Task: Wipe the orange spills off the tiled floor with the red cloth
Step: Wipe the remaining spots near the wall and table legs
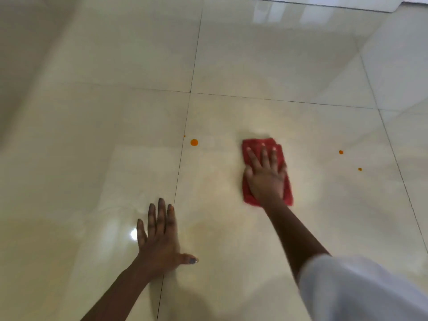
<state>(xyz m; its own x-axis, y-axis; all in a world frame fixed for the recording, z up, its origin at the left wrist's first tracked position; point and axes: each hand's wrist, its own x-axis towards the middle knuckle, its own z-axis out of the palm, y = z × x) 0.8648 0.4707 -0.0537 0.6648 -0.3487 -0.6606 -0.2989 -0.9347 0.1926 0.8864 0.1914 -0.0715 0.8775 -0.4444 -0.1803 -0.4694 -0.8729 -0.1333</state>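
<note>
1. Pale sleeve (361,288) on the right arm sits closest to the lens.
2. Right hand (266,177): palm flat, fingers straight and slightly spread, pressing the red cloth (256,144) onto the tiled floor (254,66). No pinch, so pressure alone holds the cloth. It is folded to a narrow pad that shows past the fingertips and on both sides of the palm.
3. Left hand (159,242): flat on the floor, fingers straight, thumb out, holding nothing. It lies left of the grip and nearer the camera, and reads as a brace.
4. Spills not yet wiped:
   - large drop (194,142), left of the grip, level with its fingertips
   - tiny speck (184,136), just past that drop, by the grout line (178,181)
   - small drop (341,152) and smaller drop (360,169), well right of the grip
5. Judgement on the step:
   - Keep palm weight over the pad's middle.
   - Sweep sideways so the long edge meets each drop first.
   - Turn to a fresh face between drops, since dragging likely smears.
   - Work along the grout, which may trap colour.
6. Room: open tile lies on both sides of the grip and beyond it. A leftward sweep passes beyond the left hand's fingertips. The wall base (324,2) is far beyond the grip and does not limit it.
</note>
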